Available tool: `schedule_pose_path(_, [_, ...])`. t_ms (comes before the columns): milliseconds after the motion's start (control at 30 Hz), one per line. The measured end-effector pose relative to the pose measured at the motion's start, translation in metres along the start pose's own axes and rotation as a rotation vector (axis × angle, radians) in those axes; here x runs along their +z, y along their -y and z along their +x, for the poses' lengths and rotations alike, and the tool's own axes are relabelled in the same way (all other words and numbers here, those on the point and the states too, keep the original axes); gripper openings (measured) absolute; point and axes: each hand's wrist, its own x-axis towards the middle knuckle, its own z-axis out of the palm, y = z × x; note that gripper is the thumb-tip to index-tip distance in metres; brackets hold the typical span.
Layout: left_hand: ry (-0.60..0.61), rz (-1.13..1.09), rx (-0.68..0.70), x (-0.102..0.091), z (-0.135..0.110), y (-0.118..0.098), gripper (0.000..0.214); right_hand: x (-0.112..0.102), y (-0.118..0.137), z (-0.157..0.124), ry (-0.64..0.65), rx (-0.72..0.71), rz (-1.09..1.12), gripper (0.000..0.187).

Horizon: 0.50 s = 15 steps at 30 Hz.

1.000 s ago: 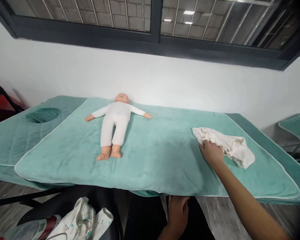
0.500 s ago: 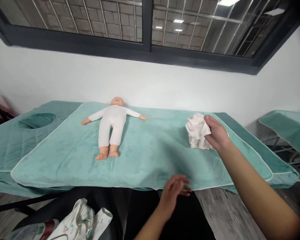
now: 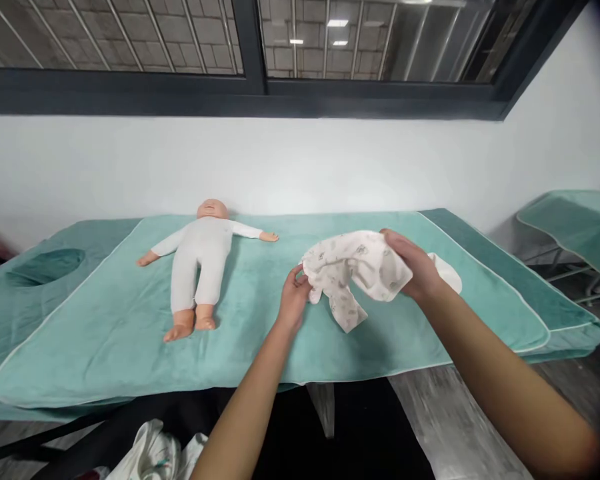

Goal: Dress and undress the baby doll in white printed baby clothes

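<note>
A pair of white baby trousers (image 3: 355,257) with a small grey print is held up over the right half of the bed. My left hand (image 3: 295,293) grips its gathered end. My right hand (image 3: 413,263) is closed on the far end of one leg, its fingertips partly hidden behind the cloth. The other leg hangs loose between my hands. Behind my right wrist a white piece of cloth (image 3: 447,273) lies on the bed, partly covered from view. To the left, a baby doll (image 3: 203,250) in a white suit lies on its back with arms spread, apart from my hands.
A green towel-like cover (image 3: 120,347) spreads over the bed, which has a face hole (image 3: 45,267) at left. A window (image 3: 260,87) is set in the wall behind. Patterned cloth (image 3: 150,453) lies at lower left. Another green bed (image 3: 575,227) stands at right.
My left hand has risen from the bed's front edge and taken hold of the trousers. The bunched trousers have moved left and opened out between my hands. The view has shifted slightly.
</note>
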Motion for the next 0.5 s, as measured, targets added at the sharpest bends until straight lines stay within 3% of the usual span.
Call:
schedule_pose_path(67, [-0.003,0.173,0.037,-0.012,0.005,0.006,0.049,-0.029,-0.033,-0.003,0.006,0.022,-0.390,0.033])
schedule_pose_path(167, [-0.100,0.510,0.257,-0.027,0.006,0.023,0.045,-0.080,-0.077,-0.013,-0.100,-0.090,-1.173,0.029])
schedule_pose_path(267, [0.005,0.783,0.364,-0.030,0.003,0.035,0.057,-0.131,-0.102,-0.027,-0.239,-0.036,-1.648,0.044])
schedule_pose_path(400, [0.137,0.875,0.330,-0.003,0.002,0.037,0.058,-0.173,-0.099,-0.027,-0.287,0.312,-1.583,0.031])
schedule_pose_path(467, [0.170,0.751,0.270,0.026,0.006,0.039,0.049,-0.175,-0.086,-0.016,-0.351,0.384,-1.399,0.035])
schedule_pose_path(500, [0.194,0.656,0.224,0.044,0.007,0.040,0.047,-0.171,-0.077,-0.009,-0.410,0.354,-1.276,0.036])
